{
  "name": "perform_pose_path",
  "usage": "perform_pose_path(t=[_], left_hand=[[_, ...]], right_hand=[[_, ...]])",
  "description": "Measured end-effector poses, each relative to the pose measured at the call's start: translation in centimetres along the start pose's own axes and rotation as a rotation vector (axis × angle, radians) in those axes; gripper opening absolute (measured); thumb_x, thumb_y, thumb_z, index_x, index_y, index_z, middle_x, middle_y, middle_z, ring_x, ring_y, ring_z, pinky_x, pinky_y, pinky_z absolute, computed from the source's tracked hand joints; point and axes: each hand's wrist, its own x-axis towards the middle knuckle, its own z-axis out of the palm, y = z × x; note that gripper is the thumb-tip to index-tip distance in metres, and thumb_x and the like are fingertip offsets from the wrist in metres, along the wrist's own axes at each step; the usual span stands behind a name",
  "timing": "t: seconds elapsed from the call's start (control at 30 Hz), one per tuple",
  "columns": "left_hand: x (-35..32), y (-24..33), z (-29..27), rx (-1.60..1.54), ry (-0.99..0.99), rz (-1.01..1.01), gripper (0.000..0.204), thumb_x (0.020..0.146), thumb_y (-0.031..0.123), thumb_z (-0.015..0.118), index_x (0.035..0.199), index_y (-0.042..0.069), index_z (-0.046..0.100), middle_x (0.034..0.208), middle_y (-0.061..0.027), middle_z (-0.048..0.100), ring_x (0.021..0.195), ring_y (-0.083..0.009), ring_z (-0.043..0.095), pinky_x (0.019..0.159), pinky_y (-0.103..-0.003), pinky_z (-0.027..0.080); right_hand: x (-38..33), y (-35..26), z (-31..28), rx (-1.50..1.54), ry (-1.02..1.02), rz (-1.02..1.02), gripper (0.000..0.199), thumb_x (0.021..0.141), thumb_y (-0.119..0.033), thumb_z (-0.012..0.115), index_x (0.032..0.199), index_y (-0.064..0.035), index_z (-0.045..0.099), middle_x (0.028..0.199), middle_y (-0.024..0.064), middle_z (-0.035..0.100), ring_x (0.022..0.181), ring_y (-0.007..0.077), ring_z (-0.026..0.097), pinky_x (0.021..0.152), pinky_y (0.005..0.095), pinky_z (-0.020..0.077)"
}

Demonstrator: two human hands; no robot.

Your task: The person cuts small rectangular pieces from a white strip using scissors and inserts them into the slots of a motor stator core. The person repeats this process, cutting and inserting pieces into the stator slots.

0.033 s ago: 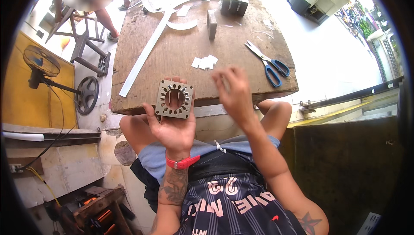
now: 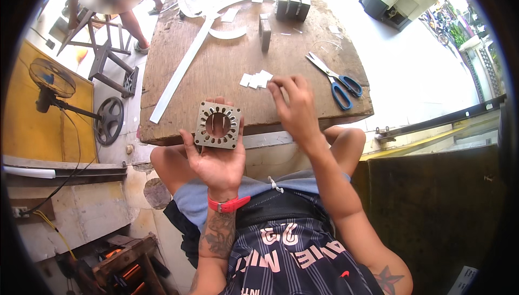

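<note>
A worn wooden workbench fills twelve o'clock; a standing fan against a yellow wall at nine; bright sunlit pale floor at two.

— How's the light?
— Harsh daylight. The floor beyond the right grip is blown out white, and the desk is evenly lit.
— Sharpness?
— Crisp mid-frame; the rim bends into a black fisheye ring, and the lower corners are dim.

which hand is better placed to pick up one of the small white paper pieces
Right. The right hand has its fingertips at the white paper pieces on the wooden table. The left hand is full: it holds the square metal stator core upright near the table edge.
</note>
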Motion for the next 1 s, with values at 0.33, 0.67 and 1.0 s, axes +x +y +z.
perform_pose_path(t=[0.33, 0.67, 1.0], left_hand=[[1.5, 1.0, -2.2, -0.198, 0.006, -0.045, 0.056, 0.111, 0.042, 0.049, 0.151, 0.004, 0.052, 0.156, -0.0187, 0.054, 0.144, -0.0323, 0.051, 0.126, -0.059, 0.032], [1.8, -0.4, -0.9, -0.089, 0.059, -0.089, 0.054, 0.110, 0.034, 0.051, 0.155, 0.004, 0.048, 0.160, -0.0284, 0.045, 0.152, -0.0426, 0.038, 0.128, -0.058, 0.030], [1.7, -0.3, -0.7, -0.106, 0.033, -0.111, 0.054, 0.109, 0.034, 0.053, 0.155, 0.007, 0.049, 0.160, -0.0266, 0.047, 0.153, -0.0325, 0.041, 0.129, -0.055, 0.028]], right_hand=[[-2.1, 4.2, -3.6, -0.441, -0.168, -0.122, 0.078, 0.085, -0.063, 0.078, 0.137, -0.0047, 0.067, 0.134, 0.0132, 0.061, 0.131, 0.0341, 0.052, 0.119, 0.0512, 0.0347], [-2.3, 3.8, -2.9, -0.329, -0.083, -0.100, 0.071, 0.091, -0.052, 0.077, 0.145, -0.0093, 0.060, 0.126, 0.0145, 0.059, 0.123, 0.0329, 0.054, 0.113, 0.0496, 0.0373], [0.0, 4.4, -2.3, -0.243, -0.145, -0.103, 0.026, 0.099, -0.025, 0.070, 0.119, -0.0082, 0.069, 0.111, 0.0121, 0.061, 0.107, 0.0316, 0.056, 0.097, 0.0456, 0.0413]])
